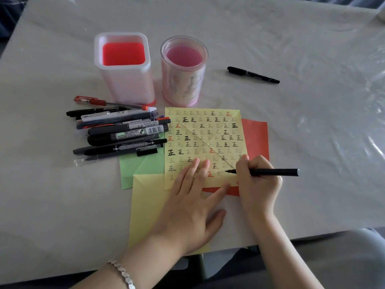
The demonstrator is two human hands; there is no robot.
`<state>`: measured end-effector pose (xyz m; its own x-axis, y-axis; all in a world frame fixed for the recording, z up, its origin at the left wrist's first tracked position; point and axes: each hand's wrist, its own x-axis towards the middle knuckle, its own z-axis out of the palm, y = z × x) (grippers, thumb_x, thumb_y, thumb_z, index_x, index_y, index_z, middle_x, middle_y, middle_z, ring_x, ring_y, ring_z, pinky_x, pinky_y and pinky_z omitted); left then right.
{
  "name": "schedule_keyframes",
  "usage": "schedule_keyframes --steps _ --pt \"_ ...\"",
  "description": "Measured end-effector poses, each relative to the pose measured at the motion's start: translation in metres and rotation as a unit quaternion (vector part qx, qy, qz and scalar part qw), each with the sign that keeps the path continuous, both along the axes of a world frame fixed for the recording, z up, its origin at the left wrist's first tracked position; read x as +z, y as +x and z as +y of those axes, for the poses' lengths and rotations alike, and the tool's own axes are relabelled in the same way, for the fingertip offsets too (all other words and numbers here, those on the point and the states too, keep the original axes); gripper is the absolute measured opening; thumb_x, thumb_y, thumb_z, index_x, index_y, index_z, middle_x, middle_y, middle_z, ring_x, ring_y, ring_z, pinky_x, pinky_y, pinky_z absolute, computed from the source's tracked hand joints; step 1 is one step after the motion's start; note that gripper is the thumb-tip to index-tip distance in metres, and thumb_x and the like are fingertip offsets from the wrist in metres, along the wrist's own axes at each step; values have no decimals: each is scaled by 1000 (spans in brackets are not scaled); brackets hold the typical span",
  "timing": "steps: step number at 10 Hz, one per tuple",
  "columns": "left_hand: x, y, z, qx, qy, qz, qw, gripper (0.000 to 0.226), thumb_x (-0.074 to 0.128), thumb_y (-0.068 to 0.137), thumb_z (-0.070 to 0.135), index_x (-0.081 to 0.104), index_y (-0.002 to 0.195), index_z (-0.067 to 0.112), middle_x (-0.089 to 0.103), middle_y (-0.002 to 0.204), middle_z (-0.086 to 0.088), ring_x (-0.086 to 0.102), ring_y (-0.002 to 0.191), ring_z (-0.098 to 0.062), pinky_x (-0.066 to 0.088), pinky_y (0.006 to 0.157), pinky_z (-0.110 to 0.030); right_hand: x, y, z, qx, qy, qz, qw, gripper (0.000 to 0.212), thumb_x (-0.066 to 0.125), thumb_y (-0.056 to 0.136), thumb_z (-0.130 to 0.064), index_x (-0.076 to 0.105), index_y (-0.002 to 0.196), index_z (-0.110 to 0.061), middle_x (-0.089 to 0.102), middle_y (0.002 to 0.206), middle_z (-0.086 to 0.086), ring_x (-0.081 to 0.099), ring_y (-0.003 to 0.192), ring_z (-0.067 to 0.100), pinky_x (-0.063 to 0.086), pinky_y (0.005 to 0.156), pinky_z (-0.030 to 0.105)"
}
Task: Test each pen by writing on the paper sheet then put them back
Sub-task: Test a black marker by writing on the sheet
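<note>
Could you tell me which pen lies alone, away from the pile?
The black pen right of the pink holder; the other pens sit piled left of the yellow sheet, or in the right hand.

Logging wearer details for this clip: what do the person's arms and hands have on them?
Both forearms are bare: no sleeves, no gloves. The left hand has a silver link bracelet at its wrist; the right hand wears nothing visible.

a crinkled white plastic tablecloth [302, 132] and silver bracelet [123, 272].
</note>
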<state>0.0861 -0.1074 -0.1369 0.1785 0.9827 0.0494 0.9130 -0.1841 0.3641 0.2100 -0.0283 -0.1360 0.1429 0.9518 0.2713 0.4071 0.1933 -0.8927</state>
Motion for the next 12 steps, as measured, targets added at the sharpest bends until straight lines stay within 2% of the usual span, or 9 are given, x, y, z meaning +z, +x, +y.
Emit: schedule_keyframes --steps 1,2,4,5,6,9,12 --pt "0 0 0 0 1 -3 1000 43 42 86 45 53 126 31 35 145 -23 25 137 -40 16 110 -46 0 -1 0 0 6 -8 1000 36 53 79 -27 33 50 -23 44 51 0 34 41 6 27 43 13" --pt "0 0 -1 0 -1 -1 1000 43 42 86 46 53 126 32 34 145 -23 24 138 -39 14 111 -45 -1 0 0 -28 13 -30 999 38 54 80 -18 32 50 -21 43 51 -2 33 42 6 25 44 10" --pt "0 0 0 -1 -6 -2 1000 44 41 86 46 53 126 32 34 145 -23 23 138 -39 10 113 -43 2 0 0 -34 -11 -21 999 36 55 79 -15 36 49 -9 28 41 0 31 45 9 26 44 11" --pt "0 0 0 0 -6 0 1000 44 41 86 46 53 126 32 34 145 -23 23 138 -39 10 113 -43 1 0 0 -26 -3 -24 999 38 55 78 -13 32 48 -18 40 47 -1 32 42 6 26 44 10" --pt "0 0 0 0 -4 -1 1000 43 41 87 46 53 126 32 33 145 -23 22 138 -38 10 113 -43 0 1 0 -23 -5 -25 999 38 54 75 -11 29 48 -20 39 43 -8 33 41 5 25 44 9" --pt "-1 0 0 1 -1 -4 1000 43 41 86 46 54 125 31 34 145 -23 23 138 -38 12 112 -43 0 0 0 -32 -1 -12 999 38 53 76 -12 28 48 -21 38 47 -3 32 42 6 25 44 11" --pt "-1 0 1 3 -2 -5 1000 43 42 86 46 53 125 32 33 145 -22 21 138 -38 13 112 -44 2 -1 0 -8 -6 -13 1000 34 55 76 -12 35 48 -14 42 50 0 34 42 5 26 44 9"
